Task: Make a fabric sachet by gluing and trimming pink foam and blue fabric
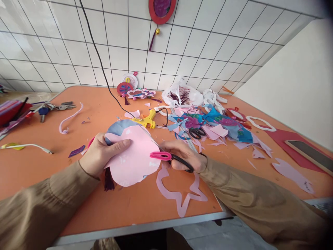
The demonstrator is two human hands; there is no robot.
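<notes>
Plastic bag (194,98) with purple tassels (181,97)

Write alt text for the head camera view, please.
A person's left hand holds a pink cutout while the right hand holds black-handled scissors at its edge. Paper scraps and a yellow glue gun lie beyond on the orange table.

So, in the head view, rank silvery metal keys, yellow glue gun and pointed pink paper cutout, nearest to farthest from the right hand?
1. Pink cutout, just below the right hand.
2. Glue gun, ahead, left.
3. Keys, far left.
</notes>
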